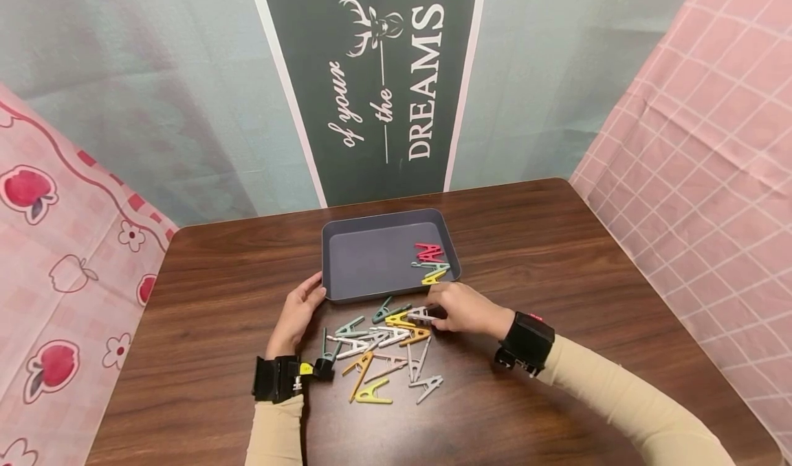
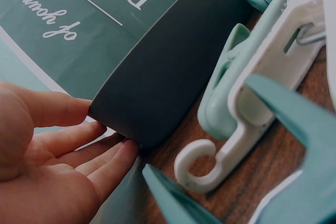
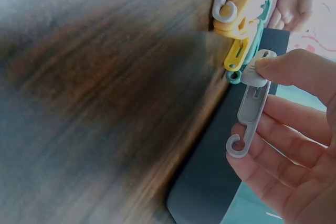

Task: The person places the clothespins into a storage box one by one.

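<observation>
Several coloured clothespins lie in a heap on the table in front of a shallow dark grey tray [image 1: 377, 297]. In the head view, my left hand [image 1: 297, 315] is at the tray's near left corner; its thumb and fingertips hold that corner in the left wrist view. My right hand [image 1: 464, 308] is at the heap's right edge, close to the tray's near wall. It pinches a light grey clothespin [image 3: 253, 103] with a hooked end between thumb and fingers. Red clothespins [image 1: 429, 252], a pale green one [image 1: 438, 268] and a yellow one [image 1: 433, 278] lie at the tray's right side.
Nearest the front are a lime clothespin [image 1: 374, 392], an orange one [image 1: 360, 370] and a grey one [image 1: 427, 385]. The brown wooden table [image 1: 526, 246] meets a printed curtain [image 1: 390, 177] at the back. Pink cloths hang on both sides.
</observation>
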`<state>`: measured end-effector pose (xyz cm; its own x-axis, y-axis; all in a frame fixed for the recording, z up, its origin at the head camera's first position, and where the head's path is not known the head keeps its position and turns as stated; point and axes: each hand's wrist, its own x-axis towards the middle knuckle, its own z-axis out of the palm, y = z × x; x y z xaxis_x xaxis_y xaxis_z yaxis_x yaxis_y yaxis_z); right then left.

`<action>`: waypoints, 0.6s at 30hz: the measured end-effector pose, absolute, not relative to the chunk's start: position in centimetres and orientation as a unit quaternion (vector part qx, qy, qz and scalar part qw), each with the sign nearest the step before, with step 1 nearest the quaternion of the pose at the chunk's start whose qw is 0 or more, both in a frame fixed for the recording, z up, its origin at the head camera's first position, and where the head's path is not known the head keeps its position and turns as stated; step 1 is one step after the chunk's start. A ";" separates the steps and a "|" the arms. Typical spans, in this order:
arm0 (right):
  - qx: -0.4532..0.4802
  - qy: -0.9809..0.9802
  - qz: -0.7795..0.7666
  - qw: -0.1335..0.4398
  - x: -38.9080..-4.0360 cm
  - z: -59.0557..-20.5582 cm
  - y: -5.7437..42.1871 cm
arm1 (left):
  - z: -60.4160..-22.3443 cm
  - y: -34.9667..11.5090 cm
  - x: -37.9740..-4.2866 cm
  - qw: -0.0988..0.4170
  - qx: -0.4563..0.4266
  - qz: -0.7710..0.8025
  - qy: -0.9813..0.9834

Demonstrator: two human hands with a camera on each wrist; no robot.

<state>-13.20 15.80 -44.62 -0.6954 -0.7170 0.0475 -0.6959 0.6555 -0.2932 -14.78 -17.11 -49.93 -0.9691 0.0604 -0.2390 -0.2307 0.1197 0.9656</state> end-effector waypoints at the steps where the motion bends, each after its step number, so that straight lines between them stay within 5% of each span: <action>1: -0.389 0.908 -0.148 0.036 -13.2 -44.5 15.8 | -49.9 -17.1 -14.8 0.112 -0.060 0.660 0.740; 18: -0.398 0.908 -0.131 0.023 -14.2 -43.1 15.6 | -50.3 -17.1 -15.1 0.116 -0.065 0.667 0.733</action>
